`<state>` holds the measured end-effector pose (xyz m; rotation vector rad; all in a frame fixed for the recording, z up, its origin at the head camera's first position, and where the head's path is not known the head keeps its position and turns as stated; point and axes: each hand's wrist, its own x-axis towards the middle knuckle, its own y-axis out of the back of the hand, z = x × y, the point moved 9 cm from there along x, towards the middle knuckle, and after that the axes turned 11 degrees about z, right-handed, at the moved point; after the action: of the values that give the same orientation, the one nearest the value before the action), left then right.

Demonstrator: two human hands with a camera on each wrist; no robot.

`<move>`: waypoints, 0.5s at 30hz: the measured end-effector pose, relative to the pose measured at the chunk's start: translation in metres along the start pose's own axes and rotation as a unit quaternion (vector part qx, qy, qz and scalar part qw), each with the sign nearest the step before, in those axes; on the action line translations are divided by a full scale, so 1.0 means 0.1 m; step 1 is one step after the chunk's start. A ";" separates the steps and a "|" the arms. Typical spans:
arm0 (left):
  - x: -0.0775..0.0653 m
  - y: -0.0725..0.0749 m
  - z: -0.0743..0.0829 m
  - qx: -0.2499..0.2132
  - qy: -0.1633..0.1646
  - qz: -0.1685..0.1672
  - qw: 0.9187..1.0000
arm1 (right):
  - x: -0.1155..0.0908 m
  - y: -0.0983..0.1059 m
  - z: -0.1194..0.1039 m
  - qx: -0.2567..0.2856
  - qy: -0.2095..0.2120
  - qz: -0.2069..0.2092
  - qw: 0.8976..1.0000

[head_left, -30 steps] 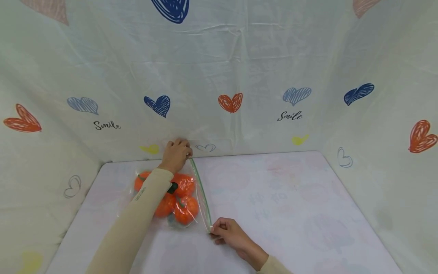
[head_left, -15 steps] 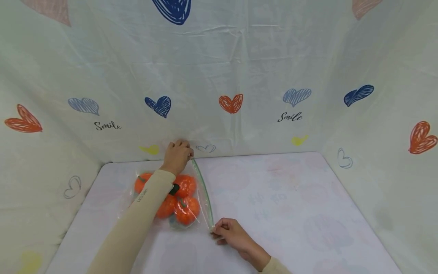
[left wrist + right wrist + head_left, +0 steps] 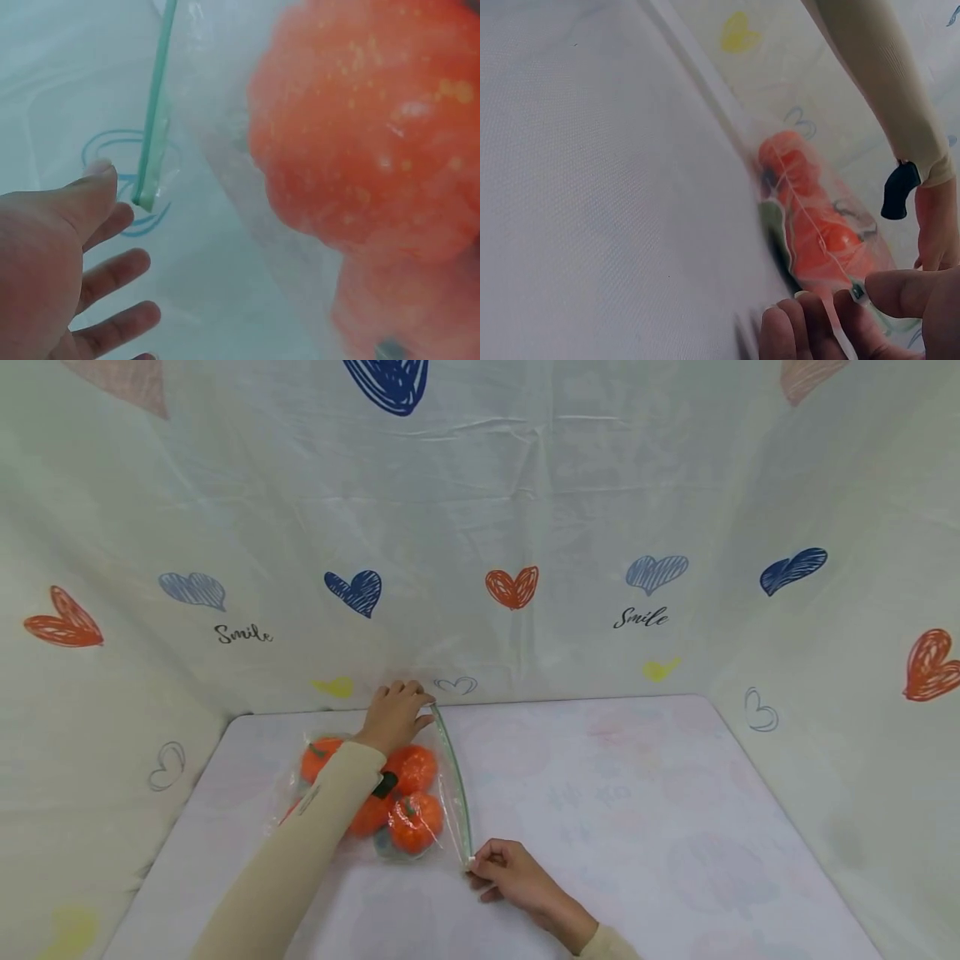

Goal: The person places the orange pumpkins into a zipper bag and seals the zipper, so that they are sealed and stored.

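Note:
A clear zip bag (image 3: 452, 810) with a green zip strip (image 3: 458, 768) lies on the left half of the table. Several orange toy pumpkins (image 3: 416, 822) with green stems are inside it. My left hand (image 3: 393, 717) is by the far end of the strip; in the left wrist view its fingers (image 3: 112, 277) are spread, just beside the strip's end. My right hand (image 3: 517, 881) pinches the near end of the strip between thumb and forefinger, as the right wrist view also shows. My left sleeve covers part of the bag and some pumpkins.
The white table (image 3: 615, 827) has a faint printed pattern. A pale curtain (image 3: 570, 510) with hearts and the word Smile rises behind it and on both sides. A dark band (image 3: 900, 191) sits at my left wrist.
My left hand's fingers have loosened from the far end of the zip strip. The right hand keeps its pinch, and the bag lies almost as before.

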<state>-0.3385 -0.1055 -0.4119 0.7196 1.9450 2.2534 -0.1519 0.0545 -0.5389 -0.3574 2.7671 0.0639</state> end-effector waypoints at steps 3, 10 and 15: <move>-0.05 0.03 0.00 -0.018 0.005 -0.003 1.000 | -0.01 0.01 0.00 -0.009 -0.001 -0.008 1.000; -0.19 0.17 -0.01 -0.041 0.015 0.005 0.999 | -0.02 0.07 0.03 -0.055 0.004 -0.035 0.998; -0.38 0.30 -0.09 -0.063 0.028 0.023 0.997 | 0.00 0.25 -0.03 -0.109 0.035 -0.029 0.993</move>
<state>-0.3011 -0.1334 -0.3950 0.7015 1.8076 2.4225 -0.1589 0.0788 -0.5361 -0.5048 2.8234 0.3464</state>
